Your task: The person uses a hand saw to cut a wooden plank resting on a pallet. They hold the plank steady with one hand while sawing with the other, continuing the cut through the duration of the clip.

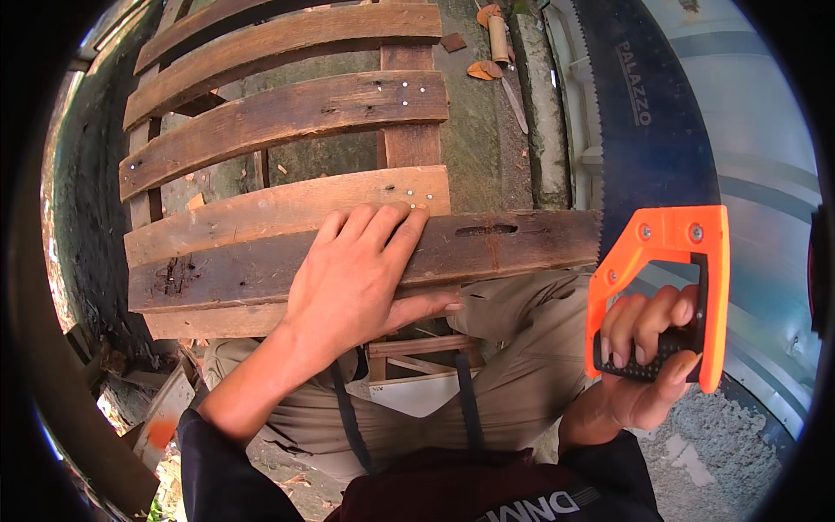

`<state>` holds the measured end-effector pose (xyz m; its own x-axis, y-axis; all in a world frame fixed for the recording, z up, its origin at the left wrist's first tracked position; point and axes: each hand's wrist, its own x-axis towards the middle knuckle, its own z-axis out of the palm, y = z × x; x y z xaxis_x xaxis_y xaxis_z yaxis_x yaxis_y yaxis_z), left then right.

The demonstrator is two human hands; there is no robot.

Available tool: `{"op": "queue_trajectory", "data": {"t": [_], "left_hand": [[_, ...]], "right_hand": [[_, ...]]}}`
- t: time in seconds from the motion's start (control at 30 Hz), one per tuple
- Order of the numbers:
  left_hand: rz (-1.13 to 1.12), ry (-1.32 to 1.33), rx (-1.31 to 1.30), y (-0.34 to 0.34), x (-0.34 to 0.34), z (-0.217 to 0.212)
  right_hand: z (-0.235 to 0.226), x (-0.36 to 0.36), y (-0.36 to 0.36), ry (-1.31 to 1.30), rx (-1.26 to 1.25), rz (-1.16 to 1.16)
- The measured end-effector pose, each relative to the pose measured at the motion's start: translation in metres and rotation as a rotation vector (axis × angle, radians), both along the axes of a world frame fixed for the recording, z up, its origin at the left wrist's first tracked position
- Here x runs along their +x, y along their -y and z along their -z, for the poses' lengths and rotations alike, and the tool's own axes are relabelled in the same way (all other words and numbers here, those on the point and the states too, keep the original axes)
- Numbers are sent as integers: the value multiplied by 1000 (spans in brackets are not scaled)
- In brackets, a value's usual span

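Observation:
A dark, weathered wooden plank (531, 239) lies across the near slats of a pallet, its right end jutting out past them. My left hand (357, 261) grips it from above, fingers over the far edge and thumb along the near edge. In my right hand (648, 335) is a handsaw (665, 157) with an orange and black handle. My fingers are closed through the handle's opening. The wide dark blade points away from me, its toothed edge facing left beside the plank's right end. Whether the teeth touch the wood I cannot tell.
The slatted wooden pallet (287, 109) with nail heads stretches away at the left. Corrugated metal sheeting (748, 104) stands close on the right, by a concrete strip (541, 113). Dry leaves (485, 70) and wood scraps litter the ground. My legs (522, 339) are below the plank.

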<state>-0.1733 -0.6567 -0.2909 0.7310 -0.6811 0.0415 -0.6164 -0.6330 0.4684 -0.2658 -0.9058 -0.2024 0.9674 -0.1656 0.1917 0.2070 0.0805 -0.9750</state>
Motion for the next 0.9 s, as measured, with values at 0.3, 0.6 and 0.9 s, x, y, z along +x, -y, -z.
{"op": "queue_trajectory", "data": {"t": [0.3,0.6,0.9], "left_hand": [[34,194,94,5,-2,15],[28,428,130,6,-17,12],[-92,584,31,14,-27,27]], "right_hand": [[47,-74,-23,56,-87,194],[73,-201,-37,56,34,257],[92,-228,-39,100,-12,197]]}}
